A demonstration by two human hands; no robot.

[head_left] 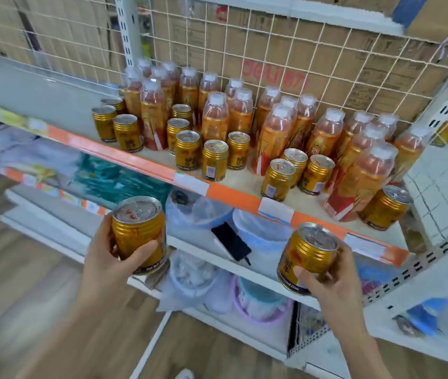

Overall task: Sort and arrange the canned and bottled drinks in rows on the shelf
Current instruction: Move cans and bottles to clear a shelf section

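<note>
My left hand (107, 258) grips a gold can (138, 231) upright, below and in front of the shelf edge (233, 196). My right hand (329, 280) grips a second gold can (309, 255), slightly tilted, just under the orange price strip. On the shelf board stand several gold cans (214, 160) mixed among several orange-labelled bottles (272, 138) with white caps. Cans cluster at the left (127, 132), middle and right (385, 207); bottles fill the back against the wire grid.
A white wire grid (326, 58) with cardboard boxes behind it backs the shelf. A white upright (447, 170) closes the right end. The lower shelf holds plastic basins (261, 231) and a black device (231, 243). Wood floor lies at the left.
</note>
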